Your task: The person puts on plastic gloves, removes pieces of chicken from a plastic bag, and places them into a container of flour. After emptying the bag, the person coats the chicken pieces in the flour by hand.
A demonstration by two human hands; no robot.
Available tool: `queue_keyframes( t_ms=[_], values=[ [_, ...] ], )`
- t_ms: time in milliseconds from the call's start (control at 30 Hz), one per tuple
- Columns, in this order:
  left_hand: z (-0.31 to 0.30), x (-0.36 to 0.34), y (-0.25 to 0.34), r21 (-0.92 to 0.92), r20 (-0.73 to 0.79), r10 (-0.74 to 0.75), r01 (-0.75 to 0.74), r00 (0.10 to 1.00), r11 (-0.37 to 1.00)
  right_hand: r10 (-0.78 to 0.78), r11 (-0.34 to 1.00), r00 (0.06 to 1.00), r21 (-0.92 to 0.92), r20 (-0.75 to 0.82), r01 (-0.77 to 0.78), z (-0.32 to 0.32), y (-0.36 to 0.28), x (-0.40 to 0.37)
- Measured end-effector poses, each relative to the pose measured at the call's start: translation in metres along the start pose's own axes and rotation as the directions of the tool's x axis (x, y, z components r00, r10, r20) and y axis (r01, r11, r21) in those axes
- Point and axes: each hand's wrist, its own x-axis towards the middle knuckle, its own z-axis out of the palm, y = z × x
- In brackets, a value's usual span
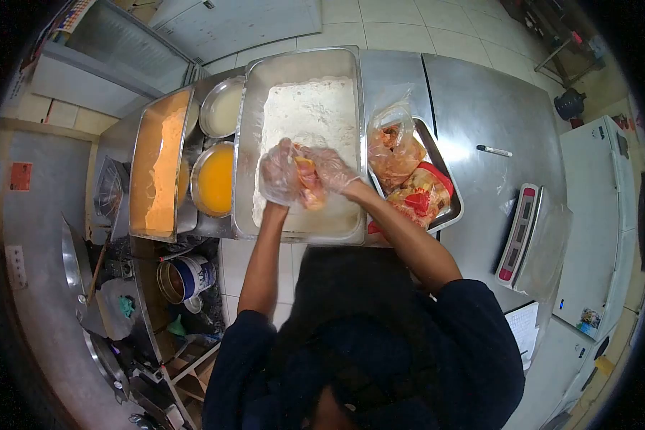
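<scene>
Both my hands wear clear plastic gloves and are over a large steel tray (241, 143) of white flour (312, 100). A piece of raw meat (308, 180) is between them, reddish with yellowish parts. My left hand (279, 172) holds it from the left side, fingers wrapped round it. On its right side, my right hand (330, 168) grips it too, with the fingers bent and slightly blurred. Right of the flour, a metal tray (451, 215) bears an opened plastic bag of meat (394, 154) and a red-marked bag of meat (423, 195).
Left of the flour stand a bowl of pale liquid (223, 107), a bowl of orange-yellow liquid (216, 179) and a tray of orange powder (166, 172). A marker (494, 150) and a scale (519, 233) lie on the steel table (480, 93) at right.
</scene>
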Motion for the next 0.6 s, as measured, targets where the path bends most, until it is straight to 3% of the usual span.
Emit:
queue_keyframes(
  t_ms=[67, 100, 133, 200, 233, 300, 333, 367, 400, 433, 467, 500, 533, 567, 600],
  values=[
    [-0.011, 0.013, -0.013, 0.043, -0.028, 0.064, -0.063, 0.998, 0.997, 0.441, 0.896, 0.897, -0.048, 0.003, -0.441, -0.043, -0.027, 0.005],
    [-0.014, 0.024, -0.026, 0.083, -0.067, 0.127, -0.121, 0.990, 0.989, 0.395, 0.906, 0.899, -0.081, -0.187, -0.415, -0.067, -0.037, 0.003],
    [-0.019, 0.033, -0.043, 0.127, -0.104, 0.184, -0.170, 0.978, 0.977, 0.023, 0.883, 0.949, -0.438, -0.316, -0.167, -0.095, -0.021, -0.005],
    [-0.031, 0.051, -0.083, 0.228, -0.166, 0.297, -0.256, 0.940, 0.939, 0.154, 0.922, 0.903, -0.271, -0.400, -0.277, -0.155, 0.000, 0.001],
    [-0.038, 0.066, -0.114, 0.231, -0.174, 0.296, -0.253, 0.939, 0.939, 0.379, 0.883, 0.867, -0.153, -0.325, -0.444, -0.185, 0.021, 0.001],
    [-0.046, 0.094, -0.171, 0.462, 0.003, 0.415, -0.369, 0.910, 0.807, 0.387, 0.716, 0.921, -0.616, -0.039, -0.328, -0.209, 0.029, 0.005],
    [-0.043, 0.074, -0.111, 0.038, -0.029, -0.314, 0.315, 0.949, 0.948, 0.382, 0.718, 0.923, -0.615, -0.044, -0.326, -0.206, 0.030, 0.009],
    [-0.045, 0.077, -0.115, 0.043, -0.024, -0.308, 0.309, 0.951, 0.950, 0.369, 0.668, 0.928, -0.712, 0.061, -0.219, -0.198, 0.033, 0.012],
    [-0.049, 0.079, -0.128, 0.262, -0.068, -0.213, 0.223, 0.975, 0.939, 0.368, 0.609, 0.915, -0.786, 0.164, -0.104, -0.189, 0.034, 0.014],
    [-0.051, 0.078, -0.121, 0.469, -0.089, -0.107, 0.136, 0.990, 0.873, 0.368, 0.611, 0.917, -0.784, 0.154, -0.113, -0.180, 0.027, 0.018],
    [-0.051, 0.071, -0.117, 0.294, -0.149, -0.180, 0.217, 0.972, 0.931, 0.474, 0.569, 0.862, -0.809, 0.180, -0.144, -0.172, 0.020, 0.023],
    [-0.050, 0.060, -0.113, 0.300, -0.144, -0.179, 0.215, 0.973, 0.929, 0.573, 0.526, 0.794, -0.835, 0.204, -0.165, -0.168, 0.016, 0.027],
    [-0.051, 0.050, -0.112, 0.025, -0.103, -0.151, 0.155, 0.983, 0.988, 0.575, 0.468, 0.797, -0.874, 0.187, -0.132, -0.164, 0.027, 0.034],
    [-0.053, 0.041, -0.111, -0.256, -0.077, -0.115, 0.091, 0.990, 0.962, 0.572, 0.473, 0.797, -0.872, 0.195, -0.126, -0.165, 0.036, 0.034],
    [-0.054, 0.035, -0.108, -0.255, -0.088, -0.118, 0.092, 0.989, 0.963, 0.566, 0.405, 0.799, -0.913, 0.204, -0.055, -0.159, 0.031, 0.035]
  ],
)
